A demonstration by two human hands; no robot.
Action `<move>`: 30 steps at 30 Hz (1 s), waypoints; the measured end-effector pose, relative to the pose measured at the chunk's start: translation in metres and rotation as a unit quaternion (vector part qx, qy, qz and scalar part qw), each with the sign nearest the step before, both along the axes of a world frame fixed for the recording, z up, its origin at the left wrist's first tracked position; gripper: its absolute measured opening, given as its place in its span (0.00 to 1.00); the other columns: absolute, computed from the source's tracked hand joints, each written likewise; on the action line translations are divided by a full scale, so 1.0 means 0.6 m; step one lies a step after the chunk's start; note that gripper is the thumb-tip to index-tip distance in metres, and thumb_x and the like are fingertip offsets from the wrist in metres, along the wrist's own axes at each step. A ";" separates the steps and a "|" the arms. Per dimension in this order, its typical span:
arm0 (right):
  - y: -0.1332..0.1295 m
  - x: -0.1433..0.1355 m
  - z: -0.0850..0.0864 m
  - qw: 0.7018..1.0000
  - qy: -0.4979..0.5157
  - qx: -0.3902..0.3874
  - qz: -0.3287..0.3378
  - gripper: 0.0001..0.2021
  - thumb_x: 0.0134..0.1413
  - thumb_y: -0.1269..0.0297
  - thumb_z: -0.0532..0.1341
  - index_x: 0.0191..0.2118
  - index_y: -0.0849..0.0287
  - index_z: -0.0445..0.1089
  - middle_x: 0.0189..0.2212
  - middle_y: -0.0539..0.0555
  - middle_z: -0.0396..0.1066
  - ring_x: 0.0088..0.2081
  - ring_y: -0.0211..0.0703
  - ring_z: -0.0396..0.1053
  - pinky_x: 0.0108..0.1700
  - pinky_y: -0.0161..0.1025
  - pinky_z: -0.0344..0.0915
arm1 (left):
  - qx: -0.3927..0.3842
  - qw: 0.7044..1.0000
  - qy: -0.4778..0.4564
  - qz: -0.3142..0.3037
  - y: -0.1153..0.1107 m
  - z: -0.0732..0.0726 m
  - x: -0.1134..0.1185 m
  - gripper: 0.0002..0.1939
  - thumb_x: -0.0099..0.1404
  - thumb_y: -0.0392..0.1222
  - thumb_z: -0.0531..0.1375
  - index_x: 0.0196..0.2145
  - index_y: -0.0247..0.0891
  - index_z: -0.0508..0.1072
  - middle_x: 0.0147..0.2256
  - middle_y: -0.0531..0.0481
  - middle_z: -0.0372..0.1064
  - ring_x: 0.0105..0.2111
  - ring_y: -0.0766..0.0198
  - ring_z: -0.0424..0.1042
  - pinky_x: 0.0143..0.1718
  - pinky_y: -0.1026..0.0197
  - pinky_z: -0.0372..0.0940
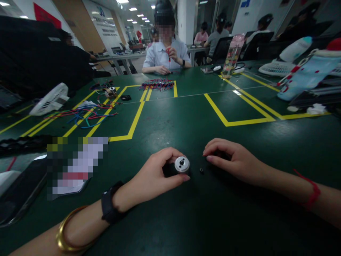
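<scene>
My left hand (157, 170) is closed around a round silver metal cylinder (182, 164), which stands upright on the green table (170, 220). The cylinder's top face shows a dark centre and small dark holes. Just right of it, a tiny dark part (201, 171) lies on the tabletop, touched by neither hand. My right hand (234, 160) rests on the table beyond and to the right of that part, thumb and fingers curved with a gap between them. I see nothing between its fingertips.
Red and blue wires (90, 113) and a white fan (50, 99) lie at the left, a phone (23, 188) nearer. Across the table a person (166, 53) holds a red-handled tool. A wire bundle (157, 84) lies before them. Bottles (309, 74) stand at the right.
</scene>
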State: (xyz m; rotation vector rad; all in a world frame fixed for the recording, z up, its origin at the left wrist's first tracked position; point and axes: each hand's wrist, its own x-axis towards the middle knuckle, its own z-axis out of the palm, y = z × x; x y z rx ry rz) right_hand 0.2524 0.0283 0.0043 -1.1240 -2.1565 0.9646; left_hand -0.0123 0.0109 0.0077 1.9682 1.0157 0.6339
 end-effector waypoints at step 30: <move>-0.003 -0.084 0.065 0.983 0.001 0.163 0.081 0.04 0.55 0.69 0.63 0.38 0.60 0.74 0.41 0.55 0.67 0.44 0.42 0.68 0.47 0.39 0.64 | 0.016 1.000 0.004 0.020 0.002 -0.008 0.005 0.15 0.58 0.43 0.67 0.40 0.38 0.67 0.35 0.52 0.69 0.34 0.63 0.69 0.35 0.61 0.64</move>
